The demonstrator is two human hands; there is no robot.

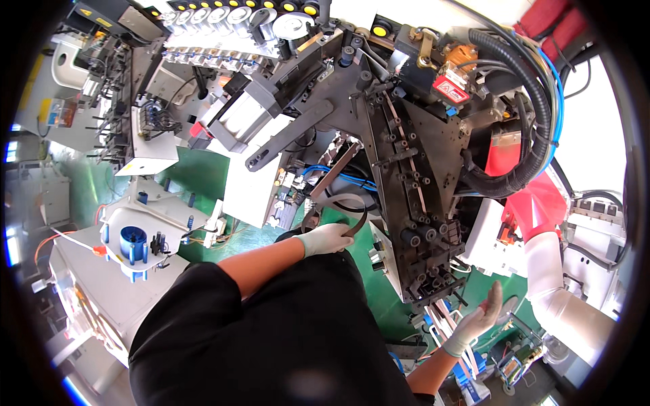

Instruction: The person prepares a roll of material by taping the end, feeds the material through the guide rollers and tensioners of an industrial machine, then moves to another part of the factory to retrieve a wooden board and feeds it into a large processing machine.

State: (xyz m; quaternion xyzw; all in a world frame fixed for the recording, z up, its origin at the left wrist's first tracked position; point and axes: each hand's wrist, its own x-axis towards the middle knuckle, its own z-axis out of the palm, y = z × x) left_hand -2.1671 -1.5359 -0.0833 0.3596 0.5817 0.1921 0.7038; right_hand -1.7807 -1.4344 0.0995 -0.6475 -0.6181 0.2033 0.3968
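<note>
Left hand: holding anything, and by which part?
Yes. The left hand grips a thin dark band at its lower end. The right hand is open, holding nothing.

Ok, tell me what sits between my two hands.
In the head view, the lower end of the dark machine plate, studded with rollers and pins, juts between the left hand, gripping a dark strap, and the open right hand.

Left hand (327, 238) was boxed in: dark strap (352, 215) looped over it, blue tubing (338, 177) and a slanted metal bar (333, 177) just above, black guide plate (406, 169) with rollers close on its right. Only open gap was the green floor (203, 172) strip to its left. Right hand (477, 319) sat open below the plate's lower rollers, white duct (555, 291) crowding its right side.
</note>
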